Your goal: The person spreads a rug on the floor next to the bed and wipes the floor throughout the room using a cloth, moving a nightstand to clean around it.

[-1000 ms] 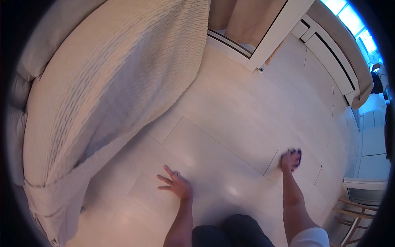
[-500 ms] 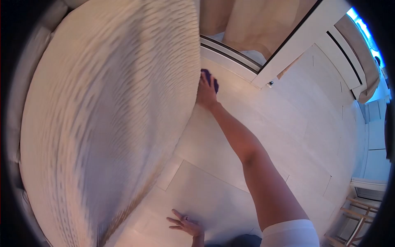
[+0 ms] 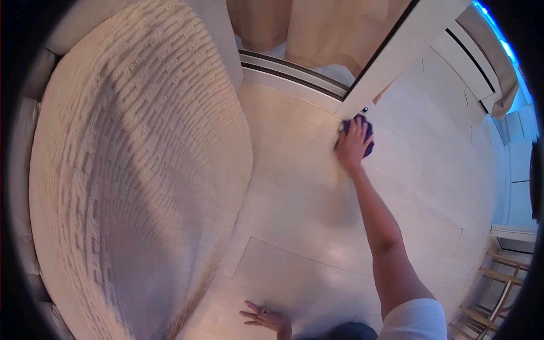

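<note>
A dark purple cloth (image 3: 367,135) lies on the pale floor (image 3: 306,147) beneath my right hand (image 3: 352,145), whose fingers spread over it and press it down. This hand is close to the lower corner of the white door frame (image 3: 352,102), beside a small metal door stop (image 3: 365,109). Low in the view, my left hand (image 3: 266,318) rests on the floor with its fingers apart and nothing in it. Part of the purple cloth is hidden under my right palm.
A large piece of furniture under a cream ribbed cover (image 3: 153,153) fills the left side. Behind the sliding door track (image 3: 294,73) hangs a beige curtain (image 3: 317,34). A wooden stool or rack (image 3: 498,283) stands at the lower right.
My right hand has slid the purple cloth rightward across the floor, from beside the covered furniture to the door frame's corner. My left hand stays spread on the floor; the view has shifted slightly.
</note>
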`<state>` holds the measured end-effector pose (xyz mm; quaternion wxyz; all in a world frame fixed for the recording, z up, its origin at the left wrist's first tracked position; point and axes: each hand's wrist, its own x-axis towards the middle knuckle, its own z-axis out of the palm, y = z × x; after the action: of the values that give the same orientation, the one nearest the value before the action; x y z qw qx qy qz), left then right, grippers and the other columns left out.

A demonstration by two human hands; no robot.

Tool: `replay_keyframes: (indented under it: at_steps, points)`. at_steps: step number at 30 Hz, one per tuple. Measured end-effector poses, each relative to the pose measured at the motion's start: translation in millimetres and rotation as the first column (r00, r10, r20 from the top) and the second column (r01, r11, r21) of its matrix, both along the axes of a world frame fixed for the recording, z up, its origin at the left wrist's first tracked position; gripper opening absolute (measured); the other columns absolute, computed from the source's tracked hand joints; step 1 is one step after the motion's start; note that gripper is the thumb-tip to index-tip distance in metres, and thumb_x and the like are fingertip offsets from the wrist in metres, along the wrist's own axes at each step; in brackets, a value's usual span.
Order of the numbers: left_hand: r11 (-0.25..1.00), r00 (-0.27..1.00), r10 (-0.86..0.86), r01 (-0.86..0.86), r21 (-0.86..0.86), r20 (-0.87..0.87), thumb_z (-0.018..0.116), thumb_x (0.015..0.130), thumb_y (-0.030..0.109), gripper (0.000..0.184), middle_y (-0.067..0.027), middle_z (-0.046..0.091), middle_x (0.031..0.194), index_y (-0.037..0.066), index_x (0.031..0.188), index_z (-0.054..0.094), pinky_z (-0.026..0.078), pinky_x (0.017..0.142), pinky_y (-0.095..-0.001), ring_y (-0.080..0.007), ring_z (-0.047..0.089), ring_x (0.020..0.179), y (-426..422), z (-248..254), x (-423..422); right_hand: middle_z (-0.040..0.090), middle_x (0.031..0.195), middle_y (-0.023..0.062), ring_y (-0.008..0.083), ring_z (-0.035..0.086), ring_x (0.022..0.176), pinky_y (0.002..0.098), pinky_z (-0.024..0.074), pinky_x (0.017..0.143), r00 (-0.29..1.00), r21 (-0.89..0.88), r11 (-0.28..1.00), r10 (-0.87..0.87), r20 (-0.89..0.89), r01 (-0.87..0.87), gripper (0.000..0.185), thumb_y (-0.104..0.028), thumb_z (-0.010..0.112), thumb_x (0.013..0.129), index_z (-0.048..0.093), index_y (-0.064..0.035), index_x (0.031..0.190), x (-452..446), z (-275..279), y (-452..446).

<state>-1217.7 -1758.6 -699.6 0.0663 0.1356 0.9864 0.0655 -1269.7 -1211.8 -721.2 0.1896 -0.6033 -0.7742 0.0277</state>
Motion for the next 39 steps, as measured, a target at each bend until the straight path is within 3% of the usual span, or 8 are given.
replay_keyframes:
  at_steps: [5, 7, 10, 12, 19, 27, 31, 39]
  points:
    - [0.999, 0.999, -0.041, 0.042, 0.015, -0.02, 0.028, 0.092, 0.008, 0.008, -0.024, 0.029, 0.15, 0.006, 0.086, 0.032, -0.003, 0.102, -0.0743, -0.0536, 0.0, 0.14, -18.4, -16.8, 5.7, 0.024, 0.151, 0.0214, 0.0392, 0.013, 0.143, 0.0614, 0.0019, 0.112, 0.92, -0.045, 0.922, 0.386, 0.064, -0.383, 0.053, -0.021, 0.048, 0.087, 0.04, -0.003, 0.137, -112.1, 7.8, -53.7]
    - [0.992, 0.988, -0.121, 0.124, 0.029, -0.096, 0.019, 0.1, 0.032, 0.054, -0.0178, 0.021, 0.154, 0.028, 0.148, -0.006, -0.012, 0.103, -0.0685, -0.049, 0.005, 0.141, -28.8, -27.6, 4.7, 0.025, 0.15, 0.0234, 0.0433, 0.016, 0.141, 0.0621, 0.0032, 0.111, 0.901, 0.011, 0.901, 0.434, 0.003, -0.434, 0.052, -0.022, 0.046, 0.088, 0.041, -0.002, 0.136, -168.0, 10.6, -26.7]
    - [0.994, 0.992, -0.105, 0.108, 0.031, -0.071, 0.026, 0.094, 0.007, 0.007, -0.024, 0.028, 0.15, 0.005, 0.091, 0.031, -0.004, 0.1, -0.0754, -0.0552, 0.002, 0.139, -9.9, -6.9, 0.7, 0.03, 0.15, 0.0175, 0.0369, 0.022, 0.141, 0.0602, 0.0062, 0.112, 0.901, -0.012, 0.903, 0.43, 0.055, -0.43, 0.052, -0.024, 0.049, 0.087, 0.043, -0.0071, 0.136, -211.6, 15.7, -36.1]
    - [0.994, 0.993, -0.093, 0.097, 0.056, -0.071, 0.026, 0.094, 0.007, 0.007, -0.0237, 0.028, 0.15, 0.006, 0.092, 0.032, -0.004, 0.1, -0.0754, -0.055, 0.002, 0.139, -5.7, -6.4, 0.1, 0.037, 0.148, 0.0074, 0.0305, 0.026, 0.14, 0.0593, 0.0084, 0.112, 0.593, 0.076, 0.6, 0.75, 0.292, -0.796, 0.05, -0.027, 0.053, 0.086, 0.048, -0.0144, 0.134, -221.3, -3.9, -45.4]
    - [0.994, 0.999, -0.035, 0.037, 0.105, -0.021, 0.03, 0.09, 0.003, 0.006, -0.0219, 0.029, 0.15, 0.004, 0.093, 0.035, -0.005, 0.1, -0.0754, -0.0533, 0.001, 0.14, -0.6, 4.7, -0.7, 0.039, 0.147, 0.0013, 0.0272, 0.025, 0.141, 0.0556, 0.0114, 0.114, 0.558, -0.092, 0.551, 0.818, -0.136, -0.83, 0.046, -0.027, 0.059, 0.086, 0.053, -0.0189, 0.13, -33.2, 37.2, -157.7]
    - [0.995, 0.998, -0.059, 0.061, 0.077, -0.02, 0.04, 0.07, -0.008, 0.031, -0.0161, 0.017, 0.156, 0.004, 0.098, 0.036, -0.003, 0.101, -0.0757, -0.0511, -0.002, 0.141, -6.4, -2.6, -1.2, 0.035, 0.148, 0.0132, 0.0398, 0.026, 0.138, 0.0552, 0.0149, 0.111, 0.991, -0.057, 0.998, 0.033, 0.133, -0.025, 0.051, -0.027, 0.049, 0.091, 0.042, -0.0104, 0.139, 348.3, 33.8, -273.0]
    - [0.983, 0.996, -0.04, 0.053, 0.176, -0.074, 0.047, 0.08, -0.003, 0.019, -0.0137, 0.015, 0.157, 0.005, 0.096, 0.041, -0.002, 0.1, -0.0772, -0.0539, 0.001, 0.139, -7.5, -2.9, -0.6, 0.022, 0.156, -0.0061, 0.0447, 0.026, 0.137, 0.0689, 0.0168, 0.103, 0.539, -0.026, 0.561, -0.78, 0.319, 0.828, 0.065, -0.052, 0.034, 0.096, 0.015, -0.0248, 0.152, 364.1, -5.3, -305.5]
    - [0.613, 0.998, 0.007, -0.051, 0.788, 0.059, 0.041, 0.095, 0.001, 0.027, -0.0157, 0.046, 0.14, -0.001, 0.121, 0.047, 0.027, 0.112, -0.0457, -0.0342, 0.039, 0.133, -107.3, 44.9, -15.6, 0.04, 0.144, 0.0118, 0.0344, 0.037, 0.127, 0.0574, 0.0308, 0.098, 0.944, -0.118, 0.944, 0.32, 0.077, -0.31, 0.058, -0.028, 0.056, 0.086, 0.039, -0.014, 0.14, 16.7, 36.4, -422.2]
